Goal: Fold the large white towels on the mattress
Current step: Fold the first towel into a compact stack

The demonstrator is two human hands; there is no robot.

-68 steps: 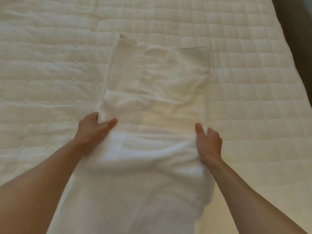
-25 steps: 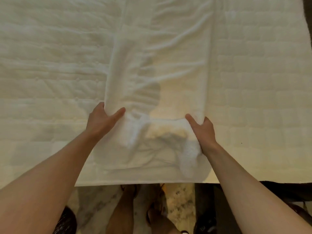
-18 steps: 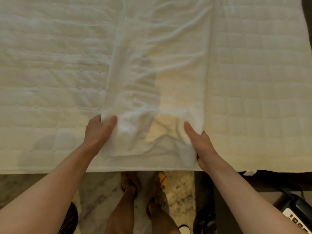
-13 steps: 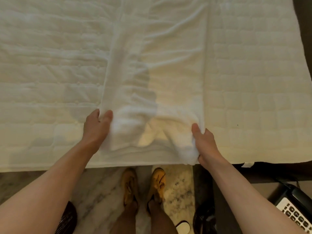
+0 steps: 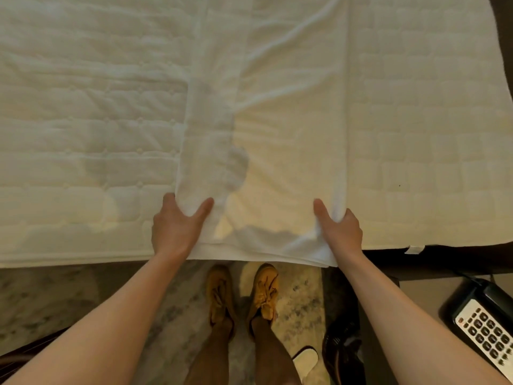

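One seemingly doubled towel (image 5: 288, 120) on mattress (image 5: 83, 107), left hand (image 5: 175, 229), right hand (image 5: 340, 232) gripping corners

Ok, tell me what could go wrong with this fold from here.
The towel overhangs the mattress edge between the left hand and right hand; released, it might slide toward the floor.
Diagonal creases cross its middle; folding now would likely press them in.
Its left side lies doubled in a strip, so layers may end uneven.

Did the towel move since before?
Yes. The towel slid nearer: its near end now reaches just past the mattress edge, which it stopped short of before.
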